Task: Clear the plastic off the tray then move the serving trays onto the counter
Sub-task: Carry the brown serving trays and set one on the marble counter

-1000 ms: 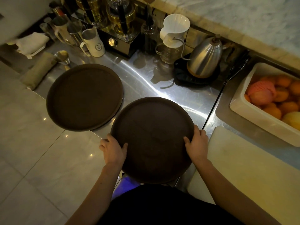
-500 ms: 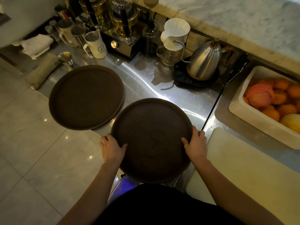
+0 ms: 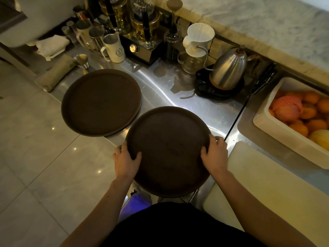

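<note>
Two round dark brown serving trays are in view. The near tray [image 3: 169,148] lies partly over the steel counter [image 3: 210,111], its near part sticking out past the counter's front edge. My left hand [image 3: 125,159] grips its left rim and my right hand [image 3: 215,155] grips its right rim, thumbs on top. The far tray [image 3: 100,102] lies flat at the counter's left edge, overhanging the floor a little, with no hand on it. No plastic shows on either tray.
Behind the trays stand a white pitcher [image 3: 114,48], metal jugs, a pour-over dripper [image 3: 197,41] and a steel kettle [image 3: 228,68]. At the right sit a white bin of oranges [image 3: 292,125] and a pale cutting board [image 3: 267,186]. Tiled floor [image 3: 35,157] lies left.
The near tray and both hands have slid slightly forward over the counter. My grip is the same, and the far tray has not moved.
</note>
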`<action>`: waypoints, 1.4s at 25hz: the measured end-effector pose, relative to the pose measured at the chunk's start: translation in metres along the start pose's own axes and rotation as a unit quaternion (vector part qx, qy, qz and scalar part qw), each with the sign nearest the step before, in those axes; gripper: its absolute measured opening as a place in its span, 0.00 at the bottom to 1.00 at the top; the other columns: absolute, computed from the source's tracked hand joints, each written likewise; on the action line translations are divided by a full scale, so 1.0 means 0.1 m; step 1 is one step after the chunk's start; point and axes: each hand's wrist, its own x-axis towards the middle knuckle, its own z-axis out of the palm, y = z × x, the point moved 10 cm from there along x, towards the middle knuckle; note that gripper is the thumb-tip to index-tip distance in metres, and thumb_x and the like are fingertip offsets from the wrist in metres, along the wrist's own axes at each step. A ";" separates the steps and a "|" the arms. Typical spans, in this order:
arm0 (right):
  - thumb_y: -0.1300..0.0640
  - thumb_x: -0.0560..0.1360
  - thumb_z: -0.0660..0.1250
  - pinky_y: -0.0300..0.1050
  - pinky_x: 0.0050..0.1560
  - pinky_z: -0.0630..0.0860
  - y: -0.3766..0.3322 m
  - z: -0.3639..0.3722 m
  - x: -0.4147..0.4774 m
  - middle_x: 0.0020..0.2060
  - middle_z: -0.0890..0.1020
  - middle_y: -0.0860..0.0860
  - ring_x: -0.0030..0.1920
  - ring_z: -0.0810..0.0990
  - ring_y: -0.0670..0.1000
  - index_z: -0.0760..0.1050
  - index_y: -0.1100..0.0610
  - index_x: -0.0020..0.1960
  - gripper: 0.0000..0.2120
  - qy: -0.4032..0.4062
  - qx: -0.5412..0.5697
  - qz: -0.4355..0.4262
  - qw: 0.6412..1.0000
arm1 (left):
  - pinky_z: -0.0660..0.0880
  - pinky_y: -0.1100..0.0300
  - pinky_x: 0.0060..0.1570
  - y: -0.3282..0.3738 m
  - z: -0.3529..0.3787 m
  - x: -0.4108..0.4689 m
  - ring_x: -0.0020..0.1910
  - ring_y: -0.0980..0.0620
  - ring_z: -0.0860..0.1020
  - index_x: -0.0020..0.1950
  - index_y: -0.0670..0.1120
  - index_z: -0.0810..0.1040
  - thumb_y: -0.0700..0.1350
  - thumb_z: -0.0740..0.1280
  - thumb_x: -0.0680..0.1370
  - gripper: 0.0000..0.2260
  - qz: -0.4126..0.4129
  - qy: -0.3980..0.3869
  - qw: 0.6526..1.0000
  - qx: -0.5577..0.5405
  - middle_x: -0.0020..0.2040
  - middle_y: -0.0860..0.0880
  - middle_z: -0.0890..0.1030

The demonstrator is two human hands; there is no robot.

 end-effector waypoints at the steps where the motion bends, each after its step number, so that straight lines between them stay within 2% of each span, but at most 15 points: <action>1: 0.53 0.77 0.63 0.56 0.65 0.72 -0.10 -0.02 -0.01 0.66 0.70 0.59 0.64 0.71 0.60 0.66 0.56 0.72 0.24 0.002 0.011 -0.021 1.000 | 0.66 0.45 0.68 0.03 -0.04 -0.02 0.72 0.42 0.62 0.76 0.47 0.62 0.50 0.69 0.76 0.31 0.014 0.007 1.000 -0.009 0.73 0.43 0.65; 9: 0.47 0.79 0.60 0.54 0.65 0.71 -1.30 0.09 -0.26 0.67 0.69 0.56 0.66 0.68 0.56 0.65 0.51 0.72 0.22 -0.033 0.019 -0.182 0.983 | 0.70 0.53 0.61 -0.10 -0.61 -0.04 0.67 0.45 0.72 0.71 0.44 0.70 0.53 0.64 0.79 0.23 0.111 0.065 0.990 -0.048 0.69 0.44 0.72; 15: 0.46 0.79 0.60 0.48 0.62 0.72 -2.35 0.41 -0.64 0.65 0.71 0.55 0.63 0.71 0.52 0.66 0.51 0.71 0.22 -0.057 0.007 -0.247 0.967 | 0.72 0.53 0.59 -0.77 -1.24 0.05 0.62 0.45 0.74 0.68 0.44 0.73 0.51 0.66 0.78 0.20 0.138 0.087 0.986 -0.042 0.64 0.44 0.75; 19: 0.47 0.79 0.60 0.50 0.62 0.72 -3.04 0.67 -0.97 0.65 0.71 0.56 0.64 0.70 0.54 0.67 0.53 0.71 0.22 -0.066 0.006 -0.276 0.959 | 0.71 0.55 0.60 -1.28 -1.72 0.12 0.62 0.45 0.74 0.67 0.44 0.74 0.51 0.66 0.78 0.20 0.147 0.109 0.982 -0.052 0.63 0.44 0.75; 23: 0.49 0.79 0.62 0.50 0.62 0.72 -3.56 0.91 -1.26 0.66 0.71 0.56 0.65 0.71 0.55 0.68 0.54 0.70 0.21 -0.067 0.034 -0.282 0.957 | 0.69 0.55 0.61 -1.75 -2.12 0.22 0.65 0.47 0.71 0.70 0.46 0.70 0.52 0.64 0.79 0.21 0.143 0.116 0.981 -0.056 0.66 0.45 0.73; 27: 0.50 0.79 0.63 0.48 0.61 0.74 -3.77 1.02 -1.36 0.65 0.70 0.56 0.63 0.72 0.54 0.68 0.55 0.70 0.21 -0.060 0.050 -0.270 0.960 | 0.69 0.56 0.63 -1.95 -2.33 0.36 0.67 0.47 0.70 0.72 0.45 0.69 0.53 0.63 0.79 0.23 0.148 0.119 0.980 -0.060 0.68 0.45 0.72; 31: 0.49 0.79 0.63 0.49 0.60 0.75 -3.83 1.03 -1.23 0.66 0.67 0.57 0.63 0.71 0.54 0.66 0.54 0.71 0.23 -0.049 0.048 -0.245 0.967 | 0.68 0.58 0.61 -1.93 -2.39 0.56 0.66 0.48 0.71 0.72 0.46 0.69 0.54 0.63 0.79 0.23 0.163 0.116 0.978 -0.059 0.68 0.45 0.72; 35: 0.48 0.79 0.62 0.42 0.55 0.70 -3.87 1.04 -0.86 0.68 0.64 0.57 0.63 0.71 0.54 0.63 0.54 0.73 0.24 -0.045 0.040 -0.214 0.975 | 0.66 0.62 0.60 -1.79 -2.41 0.91 0.66 0.49 0.71 0.72 0.46 0.68 0.55 0.63 0.79 0.24 0.156 0.104 0.980 -0.070 0.68 0.47 0.72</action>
